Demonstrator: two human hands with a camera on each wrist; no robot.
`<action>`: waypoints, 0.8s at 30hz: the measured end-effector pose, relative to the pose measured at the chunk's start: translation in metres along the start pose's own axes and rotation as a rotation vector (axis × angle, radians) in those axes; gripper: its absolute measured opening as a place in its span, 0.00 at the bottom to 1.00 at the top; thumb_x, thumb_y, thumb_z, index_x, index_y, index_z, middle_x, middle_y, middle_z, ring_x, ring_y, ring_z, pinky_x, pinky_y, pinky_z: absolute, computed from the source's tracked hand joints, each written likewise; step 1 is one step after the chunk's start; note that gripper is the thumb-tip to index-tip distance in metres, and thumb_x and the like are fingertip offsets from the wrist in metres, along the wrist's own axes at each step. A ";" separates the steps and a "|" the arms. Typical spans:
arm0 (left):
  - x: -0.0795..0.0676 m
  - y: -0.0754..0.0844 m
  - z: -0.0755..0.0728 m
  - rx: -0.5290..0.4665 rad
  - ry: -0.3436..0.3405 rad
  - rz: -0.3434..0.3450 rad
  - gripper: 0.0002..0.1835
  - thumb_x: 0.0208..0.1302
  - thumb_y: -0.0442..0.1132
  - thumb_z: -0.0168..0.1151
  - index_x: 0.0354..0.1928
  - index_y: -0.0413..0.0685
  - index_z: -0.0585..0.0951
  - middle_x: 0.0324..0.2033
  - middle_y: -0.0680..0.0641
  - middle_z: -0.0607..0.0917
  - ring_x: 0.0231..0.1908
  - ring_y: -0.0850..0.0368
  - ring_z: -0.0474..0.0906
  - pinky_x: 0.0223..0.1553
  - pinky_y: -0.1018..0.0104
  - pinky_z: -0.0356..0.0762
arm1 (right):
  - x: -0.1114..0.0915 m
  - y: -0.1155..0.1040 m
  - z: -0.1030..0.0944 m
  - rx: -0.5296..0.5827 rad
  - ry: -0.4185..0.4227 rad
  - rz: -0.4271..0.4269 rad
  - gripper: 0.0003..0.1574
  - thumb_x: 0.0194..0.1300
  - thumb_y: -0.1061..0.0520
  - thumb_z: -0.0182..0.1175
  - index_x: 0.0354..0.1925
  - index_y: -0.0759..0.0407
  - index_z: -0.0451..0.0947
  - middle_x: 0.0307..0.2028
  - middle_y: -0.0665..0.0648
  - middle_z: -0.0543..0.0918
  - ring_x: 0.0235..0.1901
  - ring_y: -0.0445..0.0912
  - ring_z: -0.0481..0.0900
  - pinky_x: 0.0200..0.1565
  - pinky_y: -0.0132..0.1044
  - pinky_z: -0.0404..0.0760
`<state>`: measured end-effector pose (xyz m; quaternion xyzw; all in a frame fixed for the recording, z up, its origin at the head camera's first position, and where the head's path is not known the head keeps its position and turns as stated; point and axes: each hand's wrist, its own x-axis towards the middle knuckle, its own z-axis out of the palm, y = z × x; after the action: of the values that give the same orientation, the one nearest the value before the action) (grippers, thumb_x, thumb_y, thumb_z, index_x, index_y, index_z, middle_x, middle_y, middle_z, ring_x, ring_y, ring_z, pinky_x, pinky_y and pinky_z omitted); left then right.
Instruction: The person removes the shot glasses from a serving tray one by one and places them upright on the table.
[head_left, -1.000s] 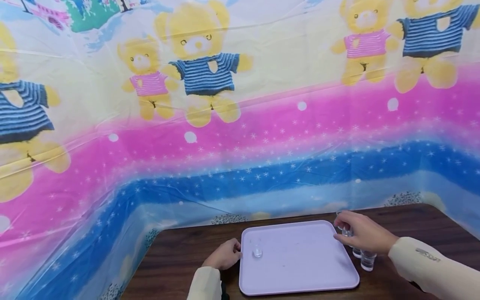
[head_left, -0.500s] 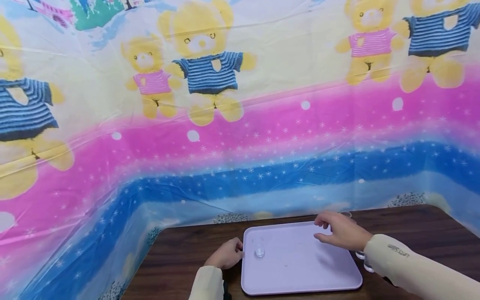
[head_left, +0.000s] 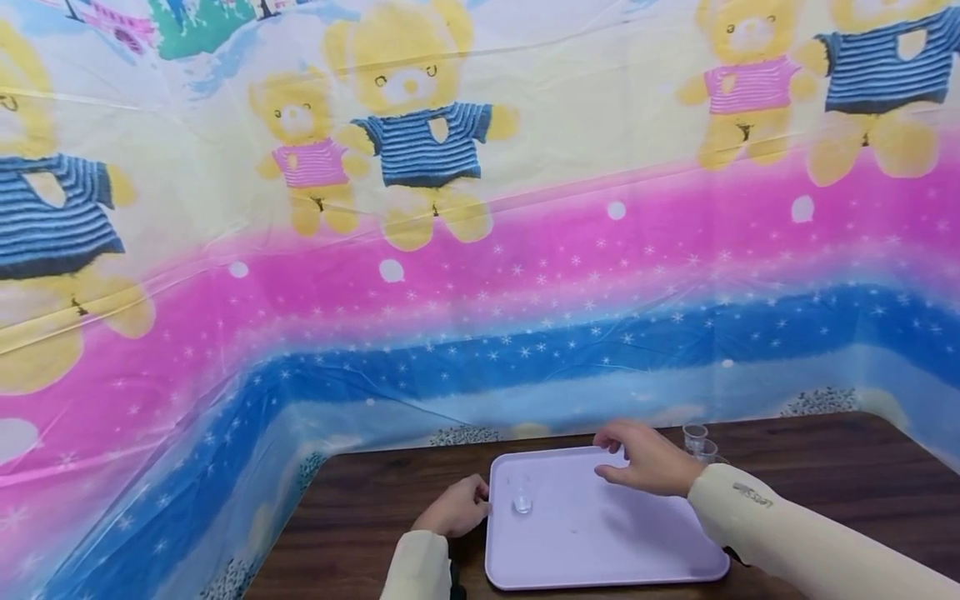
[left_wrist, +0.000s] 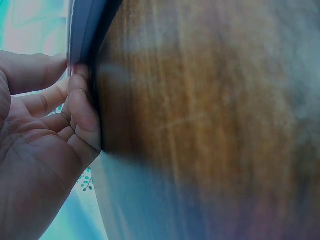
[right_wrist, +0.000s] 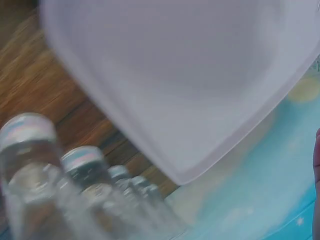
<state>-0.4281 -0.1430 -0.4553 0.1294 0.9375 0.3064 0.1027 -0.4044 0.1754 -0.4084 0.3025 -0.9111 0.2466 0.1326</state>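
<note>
A pale lilac tray (head_left: 600, 546) lies on the table. My left hand (head_left: 453, 507) grips its left edge, and the left wrist view shows the thumb and curled fingers (left_wrist: 82, 110) at the rim. A small clear cup (head_left: 522, 497) stands on the tray near that side, with what looks like clear liquid low in it. Over the tray's far right part hovers my right hand (head_left: 648, 458), fingers spread loosely and holding nothing. Small clear cups (head_left: 695, 437) stand beyond the right wrist, partly hidden by the sleeve; the right wrist view has several such cups (right_wrist: 30, 150) in a row.
Beneath everything is a dark wood-grain table (head_left: 825, 483). Along its far edge hangs a cloth backdrop (head_left: 555, 250) printed with bears and snowflakes. The cups line up close to the tray's right edge.
My right hand has moved left from the cups by the tray's right edge to above the tray. The left hand keeps its hold, and the cup on the tray stays put.
</note>
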 end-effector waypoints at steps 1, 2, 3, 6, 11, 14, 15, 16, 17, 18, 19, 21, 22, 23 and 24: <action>0.000 0.000 0.000 -0.004 -0.004 0.005 0.04 0.65 0.34 0.57 0.40 0.43 0.73 0.25 0.47 0.75 0.25 0.53 0.70 0.27 0.59 0.67 | 0.002 -0.001 0.002 0.004 -0.004 -0.004 0.18 0.57 0.49 0.67 0.44 0.55 0.77 0.39 0.49 0.78 0.40 0.44 0.76 0.41 0.41 0.76; 0.000 0.000 -0.001 -0.009 -0.007 0.012 0.04 0.65 0.34 0.56 0.40 0.43 0.73 0.25 0.47 0.75 0.24 0.53 0.70 0.27 0.59 0.67 | 0.004 -0.002 0.005 0.004 -0.010 -0.005 0.19 0.57 0.48 0.67 0.44 0.54 0.76 0.39 0.47 0.78 0.40 0.44 0.76 0.41 0.40 0.76; -0.001 0.000 -0.001 -0.013 -0.009 0.018 0.04 0.66 0.34 0.56 0.40 0.43 0.73 0.25 0.47 0.75 0.24 0.54 0.70 0.27 0.59 0.67 | 0.006 -0.003 0.008 0.010 -0.015 -0.007 0.19 0.57 0.47 0.67 0.44 0.53 0.76 0.39 0.46 0.77 0.40 0.44 0.76 0.41 0.41 0.76; -0.002 -0.001 -0.001 -0.017 -0.009 0.035 0.04 0.66 0.34 0.56 0.40 0.42 0.73 0.25 0.47 0.74 0.24 0.54 0.70 0.27 0.59 0.66 | 0.012 -0.007 0.016 0.026 -0.034 -0.010 0.20 0.57 0.44 0.66 0.45 0.51 0.76 0.39 0.43 0.76 0.40 0.43 0.75 0.41 0.40 0.76; -0.002 -0.001 -0.001 -0.003 0.000 0.040 0.04 0.65 0.34 0.56 0.40 0.42 0.73 0.25 0.47 0.74 0.25 0.54 0.70 0.27 0.59 0.67 | 0.021 -0.014 0.030 0.050 -0.054 -0.023 0.20 0.57 0.45 0.67 0.46 0.50 0.75 0.40 0.42 0.75 0.41 0.42 0.75 0.42 0.39 0.76; -0.003 0.000 -0.001 0.000 0.000 0.032 0.04 0.65 0.34 0.56 0.40 0.42 0.74 0.25 0.47 0.74 0.25 0.54 0.70 0.27 0.59 0.67 | 0.026 -0.018 0.037 0.062 -0.063 -0.041 0.21 0.57 0.49 0.68 0.47 0.52 0.75 0.40 0.44 0.76 0.41 0.43 0.75 0.42 0.40 0.75; -0.003 0.000 -0.002 0.001 0.000 0.032 0.04 0.65 0.34 0.56 0.40 0.42 0.74 0.25 0.47 0.74 0.25 0.54 0.70 0.27 0.59 0.67 | 0.027 -0.020 0.039 0.062 -0.065 -0.045 0.21 0.57 0.50 0.68 0.47 0.53 0.75 0.41 0.44 0.76 0.41 0.44 0.76 0.42 0.40 0.75; -0.003 0.001 -0.002 -0.001 0.000 0.030 0.04 0.65 0.34 0.56 0.40 0.42 0.74 0.25 0.47 0.74 0.25 0.54 0.70 0.27 0.59 0.67 | 0.028 -0.022 0.041 0.062 -0.068 -0.048 0.21 0.56 0.50 0.68 0.47 0.53 0.74 0.41 0.44 0.76 0.41 0.44 0.76 0.43 0.39 0.75; -0.003 0.001 -0.002 0.000 0.000 0.028 0.04 0.65 0.34 0.56 0.40 0.42 0.74 0.25 0.47 0.74 0.25 0.54 0.70 0.27 0.59 0.67 | 0.030 -0.024 0.043 0.065 -0.070 -0.052 0.22 0.56 0.51 0.68 0.47 0.54 0.74 0.41 0.46 0.77 0.41 0.44 0.76 0.43 0.40 0.75; -0.004 0.001 -0.003 0.001 0.000 0.029 0.04 0.65 0.34 0.56 0.40 0.42 0.73 0.25 0.47 0.74 0.25 0.54 0.70 0.27 0.59 0.67 | 0.031 -0.025 0.045 0.064 -0.071 -0.056 0.22 0.56 0.51 0.68 0.47 0.54 0.74 0.41 0.47 0.77 0.41 0.44 0.76 0.43 0.39 0.75; -0.004 0.001 -0.003 0.002 0.001 0.030 0.04 0.65 0.34 0.57 0.40 0.42 0.73 0.25 0.47 0.74 0.25 0.54 0.70 0.27 0.59 0.67 | 0.033 -0.027 0.047 0.066 -0.074 -0.058 0.22 0.56 0.51 0.68 0.48 0.55 0.75 0.41 0.48 0.77 0.41 0.44 0.76 0.43 0.39 0.75; -0.004 0.001 -0.003 0.002 0.001 0.028 0.04 0.65 0.34 0.57 0.40 0.42 0.73 0.25 0.47 0.74 0.25 0.54 0.70 0.28 0.59 0.67 | 0.036 -0.029 0.050 0.078 -0.082 -0.063 0.23 0.56 0.50 0.68 0.48 0.56 0.75 0.42 0.50 0.78 0.41 0.44 0.76 0.43 0.39 0.75; -0.004 0.001 -0.003 0.000 0.000 0.024 0.05 0.65 0.34 0.57 0.40 0.42 0.73 0.25 0.47 0.74 0.25 0.54 0.70 0.27 0.59 0.67 | 0.038 -0.030 0.053 0.078 -0.085 -0.065 0.23 0.56 0.50 0.68 0.48 0.57 0.75 0.42 0.51 0.78 0.41 0.43 0.75 0.43 0.39 0.75; -0.004 0.001 -0.003 0.000 -0.001 0.025 0.05 0.65 0.34 0.57 0.40 0.42 0.73 0.25 0.47 0.74 0.25 0.54 0.70 0.28 0.58 0.67 | 0.039 -0.031 0.054 0.081 -0.090 -0.067 0.23 0.56 0.50 0.68 0.48 0.57 0.75 0.42 0.52 0.79 0.41 0.43 0.75 0.43 0.39 0.75; -0.004 0.001 -0.003 -0.001 -0.001 0.024 0.05 0.65 0.34 0.57 0.40 0.42 0.73 0.25 0.47 0.74 0.25 0.54 0.70 0.28 0.58 0.67 | 0.041 -0.033 0.056 0.086 -0.094 -0.071 0.23 0.56 0.50 0.68 0.48 0.58 0.75 0.42 0.52 0.79 0.41 0.43 0.75 0.43 0.39 0.75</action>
<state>-0.4250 -0.1446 -0.4518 0.1410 0.9356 0.3080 0.0996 -0.4212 0.1029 -0.4277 0.3513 -0.8936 0.2661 0.0852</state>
